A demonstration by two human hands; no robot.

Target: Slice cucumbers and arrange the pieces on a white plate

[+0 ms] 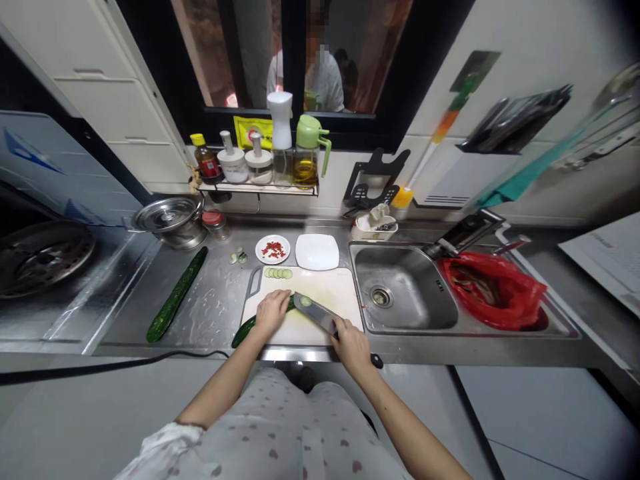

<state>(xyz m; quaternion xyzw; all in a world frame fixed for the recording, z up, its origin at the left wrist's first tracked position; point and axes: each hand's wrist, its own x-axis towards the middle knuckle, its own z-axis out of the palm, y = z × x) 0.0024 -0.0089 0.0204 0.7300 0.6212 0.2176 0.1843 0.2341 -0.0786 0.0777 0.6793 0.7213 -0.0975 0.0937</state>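
Observation:
My left hand is closed over a dark green cucumber that lies slantwise on the white cutting board. Its near end sticks out below my palm. In my right hand is the handle of a kitchen knife, whose broad blade points up and left to the cucumber's cut end. A round slice clings to the blade. Several thin cucumber slices overlap in a row near the board's top left. A second, whole cucumber rests on the steel counter to the left.
Behind the board stand a plate of chopped red pieces and a bare white plate. Cucumber ends lie beside them. The sink is to the right, with a red bag beyond it. A lidded pot stands back left.

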